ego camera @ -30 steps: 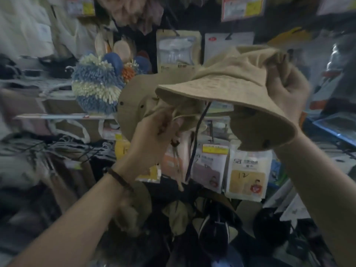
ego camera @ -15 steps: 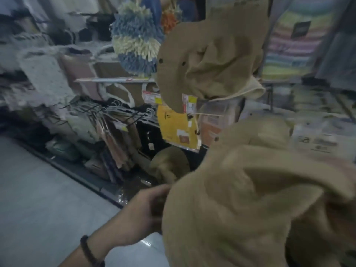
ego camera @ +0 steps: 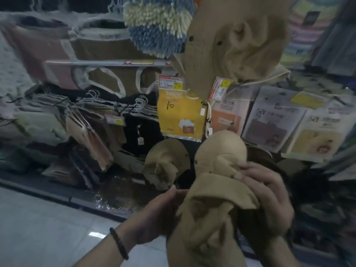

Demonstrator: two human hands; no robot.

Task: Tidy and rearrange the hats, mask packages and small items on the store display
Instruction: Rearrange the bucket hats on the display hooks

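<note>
I hold a crumpled tan bucket hat (ego camera: 215, 189) low in front of the display. My left hand (ego camera: 159, 214) grips its left side and my right hand (ego camera: 267, 199) curls over its crown from the right. A second tan hat (ego camera: 235, 43) hangs above on the rack with price tags below it. A third tan hat (ego camera: 165, 164) lies low on the display, left of the held one. Mask packages hang in a row behind: a yellow one (ego camera: 179, 114), an orange one (ego camera: 227, 116) and white ones (ego camera: 273, 120).
A blue and cream chenille duster (ego camera: 156, 26) hangs at top centre. Tote bags (ego camera: 104, 45) sit on a shelf at left, with hangered clothing (ego camera: 86, 120) below. Pale tiled floor (ego camera: 38, 228) lies at lower left.
The hat came down from head height to low in front of me. The view swung left and down, and both hands now bunch the hat together.
</note>
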